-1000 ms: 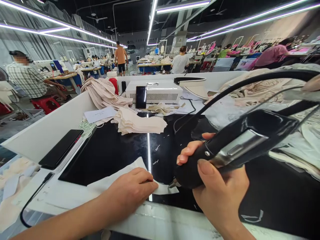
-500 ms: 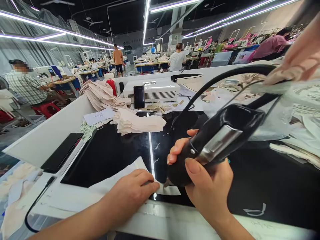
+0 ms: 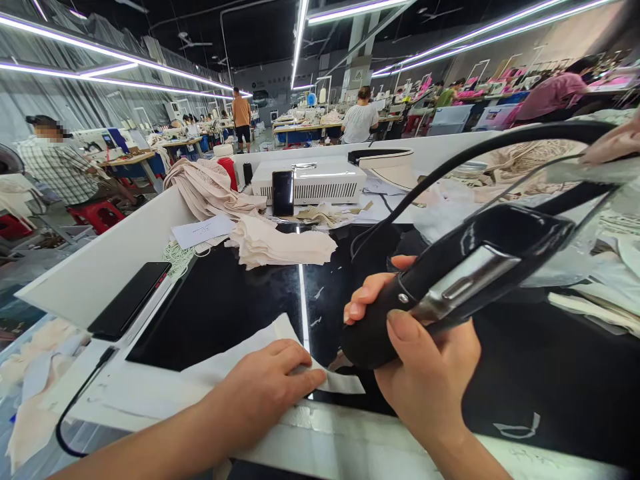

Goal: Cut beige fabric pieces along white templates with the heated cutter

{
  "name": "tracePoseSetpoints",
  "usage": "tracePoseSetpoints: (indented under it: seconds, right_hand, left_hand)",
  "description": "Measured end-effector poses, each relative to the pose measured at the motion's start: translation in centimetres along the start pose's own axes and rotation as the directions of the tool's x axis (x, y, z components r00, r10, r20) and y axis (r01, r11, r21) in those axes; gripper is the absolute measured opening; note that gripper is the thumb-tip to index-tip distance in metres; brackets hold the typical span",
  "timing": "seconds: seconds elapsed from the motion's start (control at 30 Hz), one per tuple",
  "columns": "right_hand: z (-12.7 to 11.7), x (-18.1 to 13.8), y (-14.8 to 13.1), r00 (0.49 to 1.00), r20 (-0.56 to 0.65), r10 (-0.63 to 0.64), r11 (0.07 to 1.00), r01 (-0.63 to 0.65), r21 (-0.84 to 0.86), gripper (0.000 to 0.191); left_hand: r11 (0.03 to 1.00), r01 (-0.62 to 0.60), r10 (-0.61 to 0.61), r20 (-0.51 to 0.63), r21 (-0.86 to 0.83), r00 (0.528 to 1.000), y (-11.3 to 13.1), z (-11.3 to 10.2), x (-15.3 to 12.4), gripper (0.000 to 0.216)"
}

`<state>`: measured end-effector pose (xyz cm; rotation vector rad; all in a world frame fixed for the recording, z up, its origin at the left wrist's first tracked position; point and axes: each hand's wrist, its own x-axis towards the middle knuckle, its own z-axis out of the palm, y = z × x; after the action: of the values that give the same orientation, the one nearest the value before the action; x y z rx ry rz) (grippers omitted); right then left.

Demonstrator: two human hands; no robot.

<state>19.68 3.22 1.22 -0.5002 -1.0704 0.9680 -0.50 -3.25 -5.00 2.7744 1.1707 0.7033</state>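
My right hand point(image 3: 425, 363) is wrapped round a black corded hand tool point(image 3: 465, 267) with a metal plate on its side. Its tip point(image 3: 345, 363) points down at the edge of a white fabric piece point(image 3: 250, 353) on the black tabletop point(image 3: 225, 300). My left hand point(image 3: 265, 387) lies on that fabric with fingers curled and pressed down, just left of the tool's tip. The tool's black cable point(image 3: 475, 150) arcs up and away to the right.
A stack of cream fabric pieces point(image 3: 280, 243), a paper slip point(image 3: 203, 230) and a heap of beige cloth point(image 3: 205, 187) lie further back. A phone point(image 3: 131, 299) rests on the white ledge at left. A white machine point(image 3: 313, 181) stands behind. Other people work at distant tables.
The tool and my right hand shifted slightly left, then back a little right. My left hand stayed on the fabric. The view moved slightly.
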Motion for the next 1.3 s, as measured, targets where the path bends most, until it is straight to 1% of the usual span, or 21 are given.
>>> tracePoseSetpoints:
  seconds: [0.3, 0.5, 0.6, 0.7, 0.87, 1.03, 1.17, 1.23, 1.3]
  right_hand:
    - [-0.3, -0.2, 0.5, 0.999, 0.040, 0.018, 1.000, -0.018, -0.008, 0.044]
    - [0.7, 0.1, 0.9, 0.999, 0.022, -0.036, 0.999, 0.035, 0.041, 0.034]
    - [1.1, 0.1, 0.9, 0.998, 0.050, -0.038, 0.999, 0.037, 0.019, 0.025]
    - [1.6, 0.1, 0.8, 0.998, 0.059, -0.031, 0.999, 0.032, -0.012, 0.021]
    - [2.4, 0.4, 0.9, 1.000, 0.012, -0.014, 1.000, 0.014, -0.016, 0.023]
    - [3.1, 0.4, 1.4, 0.999, 0.041, 0.025, 0.997, -0.022, -0.072, 0.026]
    - [2.8, 0.3, 1.8, 0.997, 0.051, 0.052, 0.994, -0.047, -0.101, 0.024]
    - [2.4, 0.5, 1.9, 0.998, 0.054, 0.043, 0.995, -0.038, -0.090, 0.023]
    - [1.7, 1.0, 2.0, 0.998, 0.063, 0.029, 0.993, -0.022, -0.116, 0.025]
  left_hand:
    - [1.000, -0.006, 0.006, -0.017, -0.006, 1.000, 0.3, 0.2, -0.1, 0.033]
    - [1.000, 0.008, -0.008, -0.017, 0.018, 1.000, 0.3, 0.2, -0.2, 0.027]
    - [1.000, 0.002, -0.002, -0.020, 0.006, 1.000, 0.3, 0.1, -0.2, 0.027]
    - [1.000, -0.014, 0.013, -0.044, -0.015, 0.999, 0.2, 0.2, -0.4, 0.030]
    - [1.000, -0.006, 0.005, -0.094, -0.008, 0.996, -0.3, 0.4, -1.0, 0.042]
    - [1.000, -0.026, 0.025, -0.119, -0.011, 0.993, -0.5, 0.2, -1.0, 0.051]
    - [1.000, -0.006, 0.003, -0.107, -0.023, 0.994, -0.4, 0.2, -0.9, 0.044]
    - [0.999, 0.015, -0.018, -0.094, -0.037, 0.995, -0.6, 0.2, -0.8, 0.040]
    - [0.998, 0.023, -0.028, -0.091, -0.056, 0.995, -1.1, 0.3, -0.6, 0.037]
